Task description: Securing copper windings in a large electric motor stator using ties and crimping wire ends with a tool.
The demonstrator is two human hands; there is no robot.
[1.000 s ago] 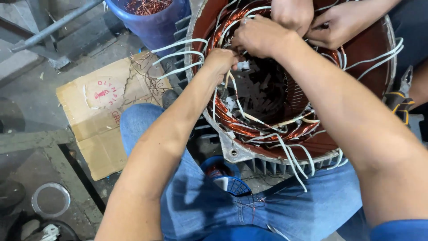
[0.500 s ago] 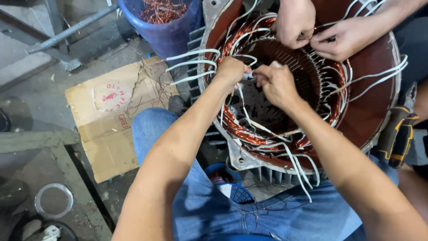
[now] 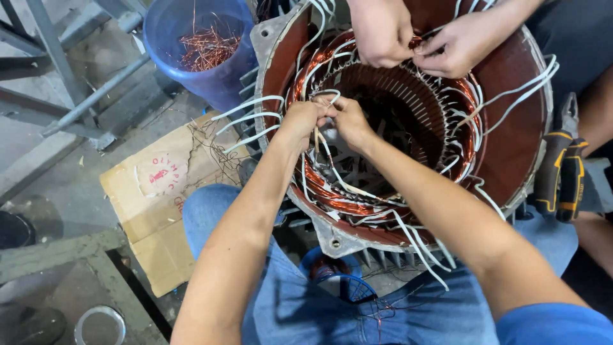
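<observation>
A large motor stator [image 3: 511, 147] with a red-brown housing lies in front of me, its copper windings [image 3: 319, 185] ringed by white insulating sleeves [image 3: 249, 118]. My left hand [image 3: 300, 121] and my right hand [image 3: 348, 121] meet at the near-left rim of the windings, both pinching a white sleeve [image 3: 317, 137] there. Across the stator, another person's two hands [image 3: 415, 38] work at the far rim of the coils.
A blue bucket [image 3: 211, 64] holds scrap copper wire at the upper left. Flattened cardboard [image 3: 159, 204] lies on the floor by my knee. Yellow-and-black pliers [image 3: 562, 172] rest at the right. A blue spool [image 3: 335, 275] sits below the stator. Grey metal frame bars [image 3: 70, 83] stand at left.
My hands have drawn together from the far side of the bore to the near-left rim of the windings. The camera view has shifted, showing more of the bucket and the stator.
</observation>
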